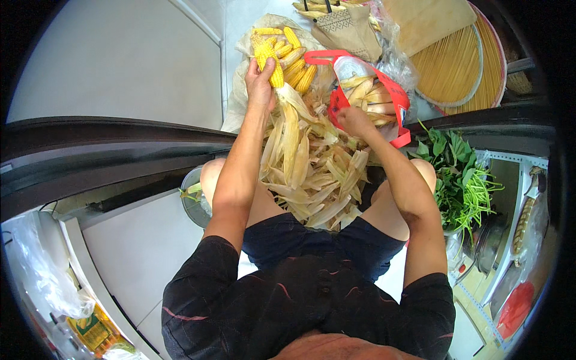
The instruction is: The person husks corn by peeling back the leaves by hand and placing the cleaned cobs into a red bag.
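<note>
My left hand [260, 85] grips a yellow corn cob [275, 74] whose kernels are bare. Pale, dry husk leaves [291, 130] trail down from the cob's lower end. Just above lie several husked corn cobs [294, 67] on a whitish woven sack [234, 96]. My right hand [356, 121] is curled at the near left edge of a red bag [396, 96], its fingertips partly hidden, so I cannot tell whether it holds anything. Inside that bag are corn ears in their husks [371, 96]. A large heap of loose husks [315, 180] lies between my knees.
A beige patterned bag [346, 33] and round woven trays [450, 67] stand at the top right. Dark door-track rails [112, 139] cross on both sides. Leafy greens [454, 175] are by my right knee, a metal bucket [191, 209] by my left.
</note>
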Demonstrator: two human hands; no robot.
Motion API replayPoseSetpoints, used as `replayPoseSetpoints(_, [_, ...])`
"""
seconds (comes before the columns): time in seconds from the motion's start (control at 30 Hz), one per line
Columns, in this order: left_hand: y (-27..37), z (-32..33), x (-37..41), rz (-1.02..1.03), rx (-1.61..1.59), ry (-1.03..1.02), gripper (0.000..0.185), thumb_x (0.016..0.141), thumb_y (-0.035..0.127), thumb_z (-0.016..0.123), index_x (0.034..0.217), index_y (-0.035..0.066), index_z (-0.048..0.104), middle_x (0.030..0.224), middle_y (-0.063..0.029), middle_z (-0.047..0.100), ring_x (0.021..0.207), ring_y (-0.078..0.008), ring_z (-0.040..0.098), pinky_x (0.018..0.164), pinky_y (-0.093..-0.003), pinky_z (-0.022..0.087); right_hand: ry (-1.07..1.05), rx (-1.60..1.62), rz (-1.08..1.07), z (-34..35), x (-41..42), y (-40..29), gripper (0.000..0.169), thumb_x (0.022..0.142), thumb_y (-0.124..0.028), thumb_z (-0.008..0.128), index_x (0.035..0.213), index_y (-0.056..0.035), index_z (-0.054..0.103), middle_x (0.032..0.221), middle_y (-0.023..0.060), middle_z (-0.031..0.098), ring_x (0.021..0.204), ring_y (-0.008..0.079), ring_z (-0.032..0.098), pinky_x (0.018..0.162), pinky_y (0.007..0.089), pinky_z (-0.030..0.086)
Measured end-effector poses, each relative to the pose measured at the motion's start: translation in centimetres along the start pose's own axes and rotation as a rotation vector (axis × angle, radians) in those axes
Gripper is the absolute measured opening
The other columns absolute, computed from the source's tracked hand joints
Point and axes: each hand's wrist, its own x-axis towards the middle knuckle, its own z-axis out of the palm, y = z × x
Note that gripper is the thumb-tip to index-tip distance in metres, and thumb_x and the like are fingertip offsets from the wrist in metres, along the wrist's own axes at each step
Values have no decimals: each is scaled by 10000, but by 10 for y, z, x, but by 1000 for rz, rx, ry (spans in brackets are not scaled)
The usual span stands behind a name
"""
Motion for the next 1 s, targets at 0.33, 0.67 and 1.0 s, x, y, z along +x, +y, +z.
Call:
replayPoseSetpoints(0.33, [-12, 37, -16, -114, -69, -92, 377, 1020, 158, 579, 1364, 48, 472, 1220, -99, 621, 1055, -225, 639, 948, -380, 528, 116, 1003, -166, -17, 22, -74, 907, 815, -385, 801, 1511, -21, 346, 1415, 207, 524, 1277, 280, 532, 1065, 373, 420])
replayPoseSetpoints(0.67, [-12, 11, 2, -86, -123, 175, 296, 1003, 223, 621, 1223, 54, 521, 1093, -97, 637, 887, -240, 670, 794, -396, 583, -104, 935, -63, -13, 9, -73, 279, 933, -124, 596, 1185, -4, 591, 981, 57, 659, 877, 146, 622, 802, 305, 491])
replayPoseSetpoints(1.0, [0, 1, 16, 5, -157, 433, 269, 959, 151, 687, 1154, 41, 539, 1047, -82, 645, 857, -199, 642, 765, -351, 562, -327, 863, 129, 5, -8, -61, 191, 957, -160, 494, 970, -28, 632, 771, 61, 644, 606, 159, 610, 562, 313, 496])
